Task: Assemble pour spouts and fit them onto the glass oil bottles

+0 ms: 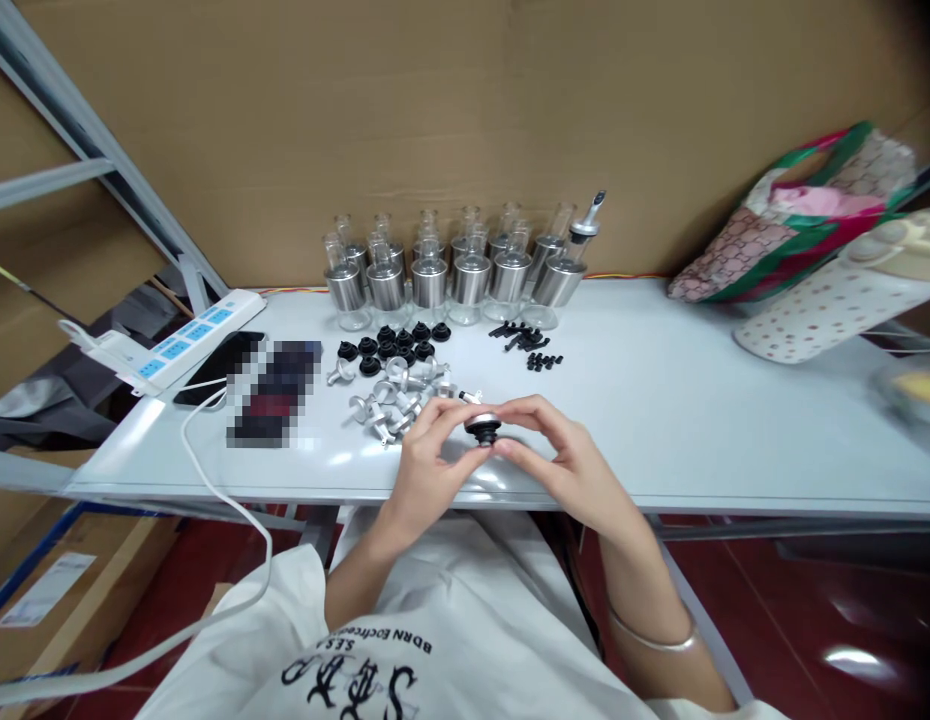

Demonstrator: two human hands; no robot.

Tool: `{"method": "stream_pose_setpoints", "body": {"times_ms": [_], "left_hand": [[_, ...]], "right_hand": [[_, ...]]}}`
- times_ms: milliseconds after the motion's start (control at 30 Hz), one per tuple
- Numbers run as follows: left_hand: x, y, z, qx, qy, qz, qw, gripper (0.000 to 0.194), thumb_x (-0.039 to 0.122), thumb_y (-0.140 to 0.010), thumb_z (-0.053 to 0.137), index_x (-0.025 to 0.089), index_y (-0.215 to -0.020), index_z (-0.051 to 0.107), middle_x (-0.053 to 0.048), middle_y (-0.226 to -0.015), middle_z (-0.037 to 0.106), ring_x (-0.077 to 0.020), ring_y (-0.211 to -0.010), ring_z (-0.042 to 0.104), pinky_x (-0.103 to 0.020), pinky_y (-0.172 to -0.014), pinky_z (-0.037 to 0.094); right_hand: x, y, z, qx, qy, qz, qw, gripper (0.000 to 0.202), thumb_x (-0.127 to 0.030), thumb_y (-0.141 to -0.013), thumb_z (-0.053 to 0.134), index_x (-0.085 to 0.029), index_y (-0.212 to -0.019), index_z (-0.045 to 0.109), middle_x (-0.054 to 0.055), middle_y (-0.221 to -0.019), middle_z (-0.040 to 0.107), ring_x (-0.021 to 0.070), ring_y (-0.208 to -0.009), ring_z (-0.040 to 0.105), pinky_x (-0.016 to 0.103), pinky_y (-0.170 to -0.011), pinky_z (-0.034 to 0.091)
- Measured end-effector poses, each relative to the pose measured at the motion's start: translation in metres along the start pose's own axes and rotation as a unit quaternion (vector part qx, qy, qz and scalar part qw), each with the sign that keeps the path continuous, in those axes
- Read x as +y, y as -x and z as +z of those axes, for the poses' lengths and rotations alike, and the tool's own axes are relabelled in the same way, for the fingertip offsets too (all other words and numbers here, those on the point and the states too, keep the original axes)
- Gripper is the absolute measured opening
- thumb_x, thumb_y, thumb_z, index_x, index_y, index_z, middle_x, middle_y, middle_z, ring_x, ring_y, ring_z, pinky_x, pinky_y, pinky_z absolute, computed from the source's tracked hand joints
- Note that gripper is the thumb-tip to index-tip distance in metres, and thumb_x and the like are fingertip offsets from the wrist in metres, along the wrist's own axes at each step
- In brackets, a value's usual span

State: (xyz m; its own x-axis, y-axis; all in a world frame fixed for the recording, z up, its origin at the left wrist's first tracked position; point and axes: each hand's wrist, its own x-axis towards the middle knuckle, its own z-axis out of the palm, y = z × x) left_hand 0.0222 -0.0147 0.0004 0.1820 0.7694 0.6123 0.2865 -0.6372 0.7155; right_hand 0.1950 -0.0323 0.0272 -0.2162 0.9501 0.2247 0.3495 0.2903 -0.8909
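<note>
My left hand (427, 455) and my right hand (559, 450) meet over the front edge of the white table (697, 420). Between their fingertips they hold a small pourer cap (482, 427), silver on top with a black rubber stopper below. Just behind the hands lies a heap of silver pourer spouts (394, 395). Beyond that sit several black rubber stoppers (394, 345) and a scatter of small black plugs (529, 345). Several glass bottles with steel bands (450, 275) stand in rows at the back; the rightmost bottle (570, 265) carries a fitted pourer.
A white power strip (176, 345) lies at the table's left, its cable (232, 500) hanging off the front. A phone (217, 368) and a blurred dark item (274, 392) lie beside it. Patterned bags (802, 225) lean at the right. Cardboard walls the back.
</note>
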Motion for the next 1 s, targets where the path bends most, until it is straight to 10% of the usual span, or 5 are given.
{"method": "stream_pose_setpoints", "body": {"times_ms": [233, 433, 833, 1000], "left_hand": [[0.000, -0.001, 0.003, -0.018, 0.033, -0.016, 0.999, 0.031, 0.004, -0.078, 0.059, 0.023, -0.103, 0.062, -0.003, -0.102, 0.054, -0.0122, -0.093, 0.060, -0.025, -0.081, 0.054], [0.001, 0.002, 0.005, -0.024, 0.098, -0.053, 0.993, 0.032, 0.002, -0.080, 0.053, 0.022, -0.103, 0.060, -0.004, -0.107, 0.054, -0.0105, -0.092, 0.063, -0.022, -0.080, 0.057], [0.001, 0.000, 0.004, 0.006, 0.069, -0.051, 0.996, 0.007, 0.016, -0.083, 0.062, 0.018, -0.085, 0.055, -0.005, -0.099, 0.057, -0.0132, -0.093, 0.059, -0.024, -0.079, 0.050], [0.001, 0.001, 0.003, 0.017, 0.040, -0.063, 0.997, 0.008, 0.019, -0.092, 0.048, 0.020, -0.092, 0.056, -0.006, -0.103, 0.054, -0.0152, -0.101, 0.056, -0.027, -0.084, 0.048]], "right_hand": [[-0.006, -0.043, -0.054, 0.027, 0.314, -0.032, 0.949, 0.017, -0.026, -0.086, 0.057, -0.020, -0.094, 0.070, 0.007, -0.097, 0.074, 0.0245, -0.088, 0.069, 0.036, -0.081, 0.050], [0.001, -0.104, -0.064, -0.079, 0.505, 0.020, 0.860, 0.021, -0.018, -0.087, 0.051, -0.015, -0.094, 0.071, 0.012, -0.096, 0.073, 0.0280, -0.094, 0.063, 0.032, -0.069, 0.042], [0.032, -0.128, -0.041, -0.085, 0.539, 0.043, 0.837, 0.020, -0.014, -0.083, 0.050, -0.014, -0.086, 0.070, 0.015, -0.099, 0.070, 0.0253, -0.089, 0.063, 0.030, -0.067, 0.038], [0.009, -0.100, -0.049, -0.056, 0.422, 0.023, 0.904, 0.017, -0.014, -0.082, 0.048, -0.016, -0.079, 0.064, 0.009, -0.084, 0.070, 0.0204, -0.076, 0.062, 0.029, -0.067, 0.041]]}}
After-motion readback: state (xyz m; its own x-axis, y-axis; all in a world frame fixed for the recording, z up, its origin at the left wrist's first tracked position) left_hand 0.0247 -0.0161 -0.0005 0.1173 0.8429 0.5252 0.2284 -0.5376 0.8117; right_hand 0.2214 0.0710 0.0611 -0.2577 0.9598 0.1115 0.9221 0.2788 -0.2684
